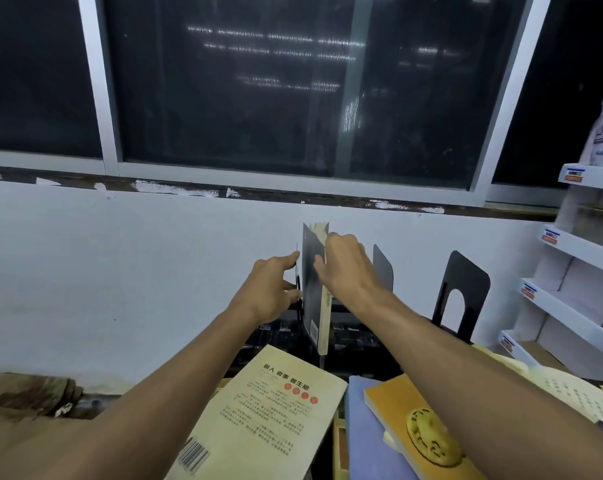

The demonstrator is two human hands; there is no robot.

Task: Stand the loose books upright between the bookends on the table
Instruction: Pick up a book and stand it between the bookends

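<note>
Right hand (341, 268) grips dark book (312, 289) upright, 12 o'clock on table (358, 341). Left hand (272, 289) pinches left bookend (297, 271) at its 9 o'clock. Risk: once released, book may tip toward 3 o'clock, since right bookend (383, 268) stands apart.

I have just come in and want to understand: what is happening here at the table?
A person is standing a dark book upright on the table. The right hand pinches its upper edge, and the left hand holds a thin bookend just left of it. A second bookend and a larger bookend stand to the right. A cream book, an orange book and a blue book lie flat in front.
</note>
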